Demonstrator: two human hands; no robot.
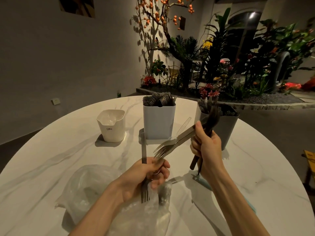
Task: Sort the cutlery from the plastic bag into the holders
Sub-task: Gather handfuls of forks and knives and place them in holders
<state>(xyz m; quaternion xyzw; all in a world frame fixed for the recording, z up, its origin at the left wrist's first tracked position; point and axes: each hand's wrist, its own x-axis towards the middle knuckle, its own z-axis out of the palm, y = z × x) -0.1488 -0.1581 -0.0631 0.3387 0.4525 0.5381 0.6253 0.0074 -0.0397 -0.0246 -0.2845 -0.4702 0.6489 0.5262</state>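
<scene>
One crumpled plastic bag (95, 193) lies nearest on the bench (51, 159). Left hand (144, 178) fingers clutch several forks; right hand (207, 147) fingers grip a cutlery bundle (185, 135). Three holders stand far: cream (111, 126), white (158, 121), grey (225, 128).

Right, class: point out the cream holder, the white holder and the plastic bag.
cream holder (111, 132): head view, front wall near the lettering.
white holder (158, 121): head view, front wall.
plastic bag (88, 183): head view, crumpled left part.
</scene>
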